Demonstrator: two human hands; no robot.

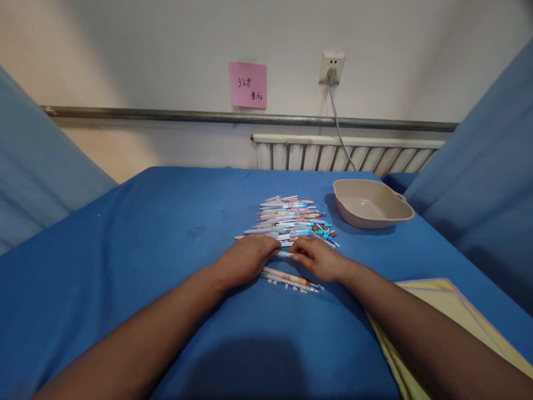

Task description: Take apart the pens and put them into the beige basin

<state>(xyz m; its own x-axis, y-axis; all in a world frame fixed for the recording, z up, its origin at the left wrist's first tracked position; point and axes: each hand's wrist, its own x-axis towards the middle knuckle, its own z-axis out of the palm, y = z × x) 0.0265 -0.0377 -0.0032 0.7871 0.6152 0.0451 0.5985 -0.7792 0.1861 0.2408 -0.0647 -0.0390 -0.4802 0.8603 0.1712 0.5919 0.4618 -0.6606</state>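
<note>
1. Both hands mid-frame, as I see it from my end. R hand (pixel 314 259): thumb + fingers pinched narrow on the R end of a pale pen (pixel 284 254). L hand (pixel 245 256): curled in at the pen's other end, seems to hold it too; fingertips partly hidden, so can't tell how firmly.
2. Done, as I judge it: a small set of pens (pixel 287 276) lies apart, just below the hands, approx. side by side, w/ small pale bits along its lower edge. Exact no. unclear.
3. In hand: the one pen, between the small set and the main pile.
4. Left, prob.: most of it. Big pile of pens (pixel 287 214) sits centre-frame, above the hands; teal + brown bits (pixel 325 231) at its R end, too small to ID.
5. Beige basin (pixel 368 210), R of pile: no pens visible inside.
6. Yellow cloth (pixel 452 303), lower R, partly under R forearm. Blue surface (pixel 150 233) carries it all.
</note>
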